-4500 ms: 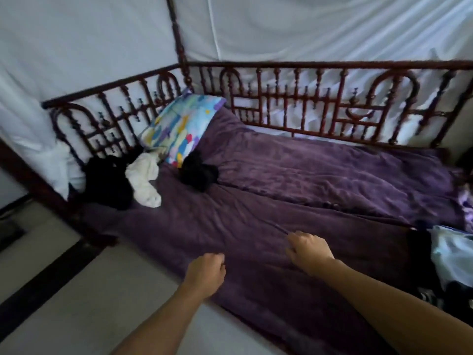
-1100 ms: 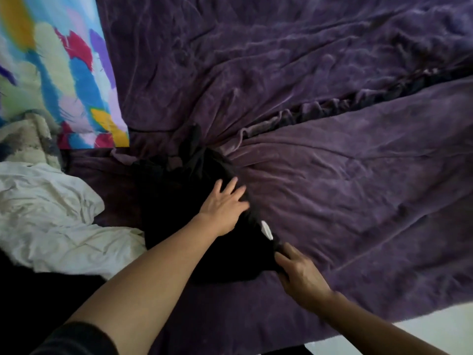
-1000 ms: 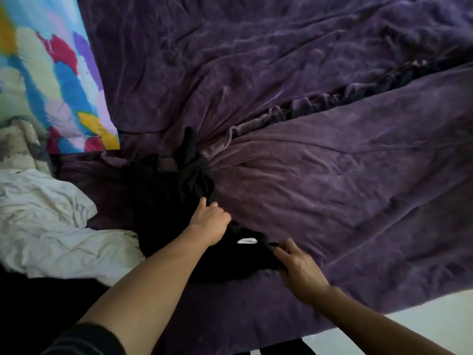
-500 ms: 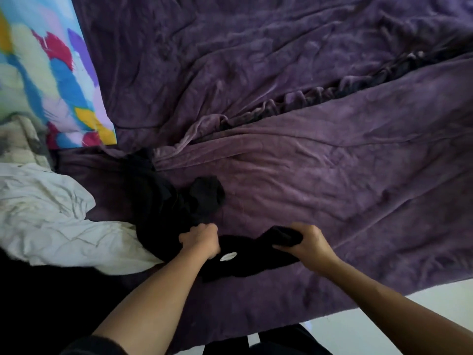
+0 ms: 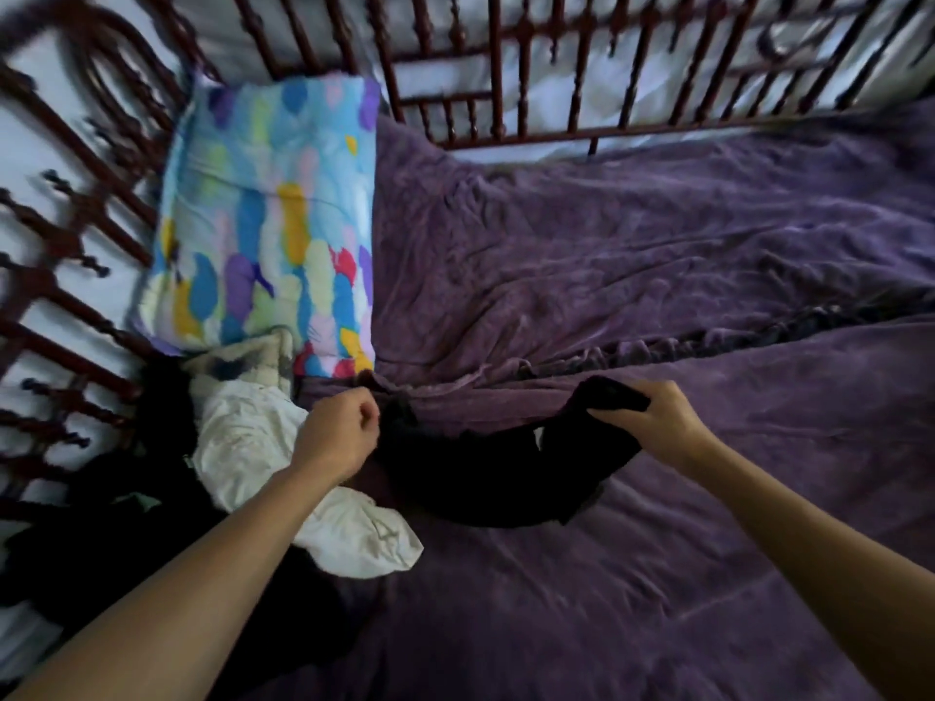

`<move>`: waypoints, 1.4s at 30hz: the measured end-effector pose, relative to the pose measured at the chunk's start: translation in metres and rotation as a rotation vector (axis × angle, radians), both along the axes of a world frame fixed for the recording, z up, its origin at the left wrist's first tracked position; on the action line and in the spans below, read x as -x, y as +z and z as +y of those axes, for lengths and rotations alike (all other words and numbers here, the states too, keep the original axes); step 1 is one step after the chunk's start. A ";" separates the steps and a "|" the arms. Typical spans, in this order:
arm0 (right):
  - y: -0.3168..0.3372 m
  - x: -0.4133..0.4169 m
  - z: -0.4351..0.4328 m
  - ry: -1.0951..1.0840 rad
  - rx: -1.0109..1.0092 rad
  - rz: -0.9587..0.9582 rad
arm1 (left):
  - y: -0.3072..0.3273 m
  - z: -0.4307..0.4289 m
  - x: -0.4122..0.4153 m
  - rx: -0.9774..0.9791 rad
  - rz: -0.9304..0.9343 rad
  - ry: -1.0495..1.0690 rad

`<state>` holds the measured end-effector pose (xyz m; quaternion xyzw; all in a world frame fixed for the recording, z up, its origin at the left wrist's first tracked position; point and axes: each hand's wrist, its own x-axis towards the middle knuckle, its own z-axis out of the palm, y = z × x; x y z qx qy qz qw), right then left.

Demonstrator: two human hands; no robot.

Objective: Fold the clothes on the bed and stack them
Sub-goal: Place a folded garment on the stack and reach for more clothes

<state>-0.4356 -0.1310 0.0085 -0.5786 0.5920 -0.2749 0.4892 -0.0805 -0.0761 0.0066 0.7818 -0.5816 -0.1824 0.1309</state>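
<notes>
Evidently both hands, left hand (image 5: 338, 431) and right hand (image 5: 652, 422), were clenched on the black garment (image 5: 498, 473), stretching it apart, likely to flatten it for folding.

Both forearms bare, no sleeves visible; left hand (image 5: 336, 435), right hand (image 5: 652, 422) ungloved, no rings or watch.

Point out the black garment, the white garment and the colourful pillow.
black garment (image 5: 485, 478): head view, on its sagging middle between the hands.
white garment (image 5: 253, 442): head view, on its crumpled upper part.
colourful pillow (image 5: 268, 220): head view, on the centre of its face.
</notes>
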 end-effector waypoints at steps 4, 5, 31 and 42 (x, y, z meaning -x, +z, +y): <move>0.072 -0.035 0.024 0.156 0.097 -0.054 | 0.016 0.019 0.030 -0.020 0.172 -0.153; 0.093 -0.045 0.034 0.176 0.110 -0.094 | 0.019 0.024 0.038 -0.032 0.216 -0.210; 0.378 -0.030 0.174 0.157 0.259 -0.434 | 0.195 0.125 0.082 -0.151 1.310 -0.262; 0.394 -0.021 0.188 0.353 0.252 -0.380 | 0.234 0.188 0.125 -0.487 1.258 -0.208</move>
